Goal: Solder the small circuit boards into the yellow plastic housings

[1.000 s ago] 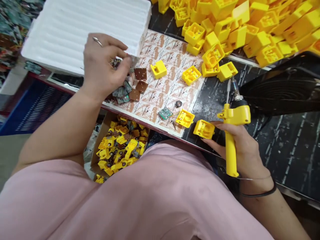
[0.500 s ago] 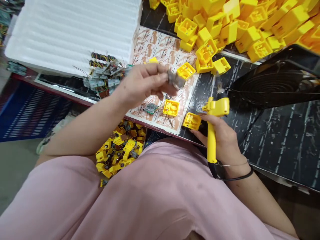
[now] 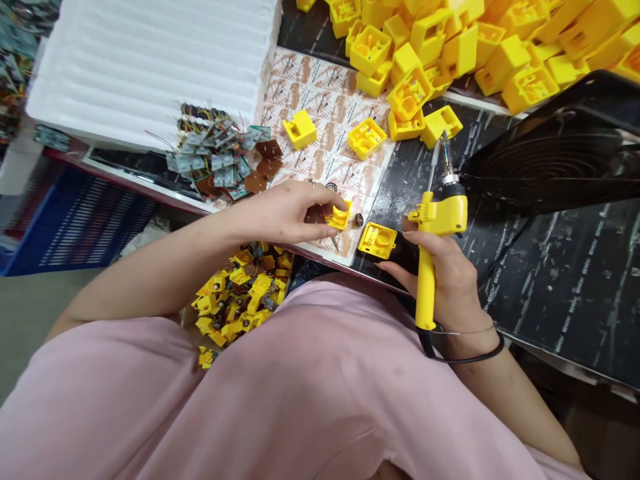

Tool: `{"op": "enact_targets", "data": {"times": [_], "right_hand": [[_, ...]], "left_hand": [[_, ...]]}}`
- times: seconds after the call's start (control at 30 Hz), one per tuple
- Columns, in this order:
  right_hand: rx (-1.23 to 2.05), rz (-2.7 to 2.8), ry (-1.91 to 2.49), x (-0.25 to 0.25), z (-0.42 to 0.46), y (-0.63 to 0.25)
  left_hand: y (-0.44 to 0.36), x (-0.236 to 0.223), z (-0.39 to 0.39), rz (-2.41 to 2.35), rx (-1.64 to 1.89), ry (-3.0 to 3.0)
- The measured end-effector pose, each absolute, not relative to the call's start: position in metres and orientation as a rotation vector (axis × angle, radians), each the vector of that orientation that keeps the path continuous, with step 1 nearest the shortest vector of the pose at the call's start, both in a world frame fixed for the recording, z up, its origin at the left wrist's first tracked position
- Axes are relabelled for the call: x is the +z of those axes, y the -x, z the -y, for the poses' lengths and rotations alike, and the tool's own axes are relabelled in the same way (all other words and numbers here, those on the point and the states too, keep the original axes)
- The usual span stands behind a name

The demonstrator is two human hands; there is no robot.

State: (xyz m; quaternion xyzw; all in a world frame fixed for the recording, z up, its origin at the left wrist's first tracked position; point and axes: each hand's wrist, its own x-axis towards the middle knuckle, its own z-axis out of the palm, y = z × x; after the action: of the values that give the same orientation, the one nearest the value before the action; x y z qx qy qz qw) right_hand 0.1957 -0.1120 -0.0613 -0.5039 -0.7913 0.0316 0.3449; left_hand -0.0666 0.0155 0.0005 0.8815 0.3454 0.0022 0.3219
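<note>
The left hand (image 3: 290,212) is curling around a small yellow housing (image 3: 341,215) near the surface's (image 3: 540,273) front edge; whether it is pinching it, I cannot tell. The right hand (image 3: 450,273) is wrapping around a yellow soldering gun (image 3: 443,215), while a second housing (image 3: 378,241) is lying beside its fingertips.

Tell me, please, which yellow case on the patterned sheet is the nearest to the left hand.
The case partly covered by the left hand; the others on the sheet, nearer the yellow pile, lie clear of it.
</note>
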Motion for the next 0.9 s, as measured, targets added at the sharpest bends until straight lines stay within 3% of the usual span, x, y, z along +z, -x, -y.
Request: {"op": "enact_targets", "data": {"times": [0.13,0.43,0.73,0.9], "right_hand": [[0.101,2.052,1.299,-0.062,0.112,-0.196],[0.188,2.063,1.285,-0.061,0.111,-0.191],[0.106,2.042,1.306,-0.062,0.112,-0.191],[0.153,2.043,1.307,-0.063,0.113,-0.192]], "left_hand": [[0.063,0.002,-0.010,-0.970,-0.050,-2.416],[0.060,-0.002,-0.012,-0.808,0.252,-1.994],[0.060,-0.015,0.007,-0.700,0.127,-2.990],[0.063,-0.012,0.013,-0.663,0.105,-3.221]]}}
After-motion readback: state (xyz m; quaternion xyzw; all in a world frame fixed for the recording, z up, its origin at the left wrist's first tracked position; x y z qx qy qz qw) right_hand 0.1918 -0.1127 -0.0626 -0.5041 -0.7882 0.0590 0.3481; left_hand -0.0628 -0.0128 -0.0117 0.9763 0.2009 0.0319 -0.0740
